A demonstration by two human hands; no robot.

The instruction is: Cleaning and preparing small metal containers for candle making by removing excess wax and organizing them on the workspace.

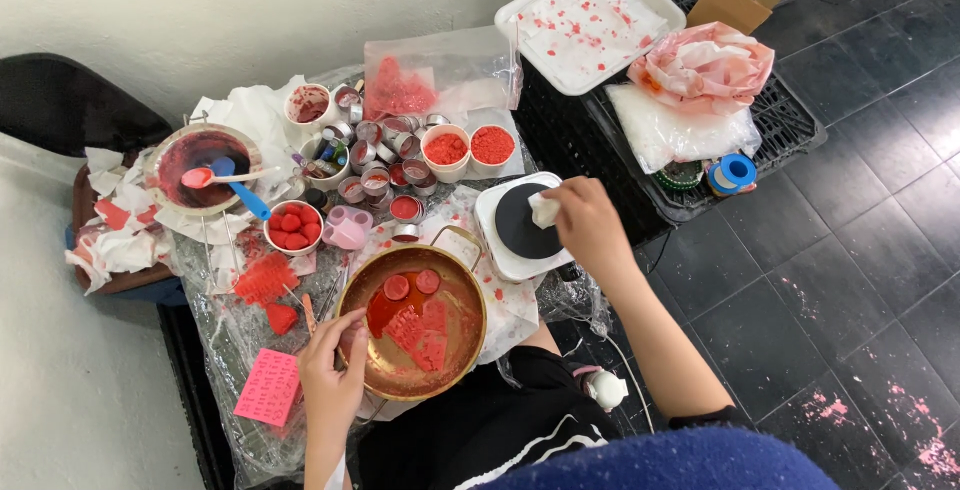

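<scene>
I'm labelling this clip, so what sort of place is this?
Probably a home wax-craft corner: a brass pan of melting red wax, a small hot plate, and many small metal tins on a plastic-covered low table.

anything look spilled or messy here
Yes. Red spatter dots the white tray up top, and pink flecks mark the dark floor tiles at lower right. Crumpled stained tissues pile up at the table's left edge. The left hand steadies the gold pan of red pieces; the right hand wipes the hot plate.

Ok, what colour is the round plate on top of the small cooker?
Black, set in a white cooker; the right hand wipes the round plate with a white tissue. Head view.
</scene>
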